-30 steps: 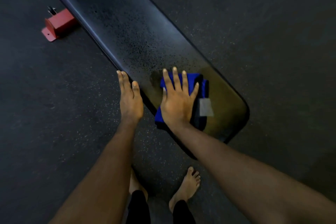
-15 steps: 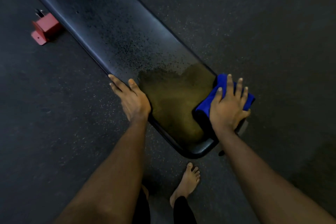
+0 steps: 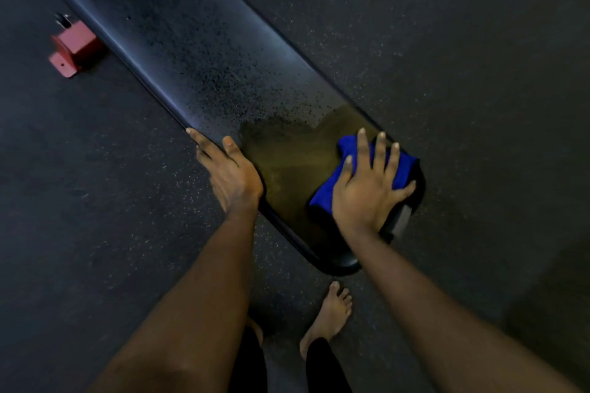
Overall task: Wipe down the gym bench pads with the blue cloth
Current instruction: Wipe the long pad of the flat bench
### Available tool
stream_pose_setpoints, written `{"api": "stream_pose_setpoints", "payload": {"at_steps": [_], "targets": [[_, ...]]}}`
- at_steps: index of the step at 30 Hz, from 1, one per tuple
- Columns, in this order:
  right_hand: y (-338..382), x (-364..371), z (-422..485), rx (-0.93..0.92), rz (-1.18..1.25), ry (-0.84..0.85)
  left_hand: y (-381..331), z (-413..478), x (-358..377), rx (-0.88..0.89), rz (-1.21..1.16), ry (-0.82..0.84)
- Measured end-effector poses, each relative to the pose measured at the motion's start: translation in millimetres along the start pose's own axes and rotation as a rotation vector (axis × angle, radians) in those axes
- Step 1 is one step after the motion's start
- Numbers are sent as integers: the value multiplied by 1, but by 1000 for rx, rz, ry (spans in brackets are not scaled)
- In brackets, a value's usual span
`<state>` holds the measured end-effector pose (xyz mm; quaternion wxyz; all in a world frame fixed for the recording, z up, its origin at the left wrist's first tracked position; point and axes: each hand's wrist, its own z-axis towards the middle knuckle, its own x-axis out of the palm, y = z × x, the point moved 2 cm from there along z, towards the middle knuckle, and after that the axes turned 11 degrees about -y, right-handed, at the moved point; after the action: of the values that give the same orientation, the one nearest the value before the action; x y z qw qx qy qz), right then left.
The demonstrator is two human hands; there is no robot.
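Observation:
A long black bench pad (image 3: 198, 51) runs diagonally from the upper left to the lower middle of the head view. Dark droplets speckle its middle, and the near end looks smeared and wet. A folded blue cloth (image 3: 322, 193) lies on the pad's near right corner. My right hand (image 3: 372, 188) presses flat on the cloth with fingers spread and straight. My left hand (image 3: 231, 175) rests on the pad's left edge, thumb on top and fingers along the side.
A red metal bracket (image 3: 71, 48) of the bench frame sticks out on the floor at the left. Dark speckled rubber flooring (image 3: 463, 73) surrounds the bench. My bare feet (image 3: 332, 313) stand just below the pad's near end.
My right hand slid the cloth from the pad's left side across to its right corner, then slightly back inward. My left hand stayed on the left edge.

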<state>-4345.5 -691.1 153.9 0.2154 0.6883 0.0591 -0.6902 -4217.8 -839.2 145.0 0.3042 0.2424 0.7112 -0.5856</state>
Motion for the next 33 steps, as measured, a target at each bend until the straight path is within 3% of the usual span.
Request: {"api": "stream_pose_setpoints", "payload": {"at_steps": [6, 10, 13, 16, 21, 23, 25, 27, 29, 31, 33], "targets": [[11, 1, 62, 109, 21, -23, -1, 0, -5, -14, -12, 17], [18, -4, -11, -273, -59, 7, -1, 2, -11, 0, -28, 88], [16, -4, -5, -355, -27, 70, 3, 8, -18, 18, -36, 162], [30, 4, 38, -239, -43, 65, 1, 26, -27, -3, -74, 149], [92, 23, 95, 207, 45, 2, -8, 93, -34, 90, -115, 174], [119, 30, 87, 96, 16, -41, -10, 117, -35, 103, -88, 194], [136, 31, 61, -148, -17, -57, -7, 132, -34, 117, -54, 235], [134, 27, 37, -382, -34, -25, -2, 139, -32, 138, -50, 288], [116, 19, 32, -486, -5, 35, 4, 142, -32, 152, -51, 332], [94, 14, 48, -426, -2, 37, 7, 141, -34, 154, -45, 357], [93, 18, 74, -171, 14, 18, 8, 144, -37, 166, -42, 382]]}}
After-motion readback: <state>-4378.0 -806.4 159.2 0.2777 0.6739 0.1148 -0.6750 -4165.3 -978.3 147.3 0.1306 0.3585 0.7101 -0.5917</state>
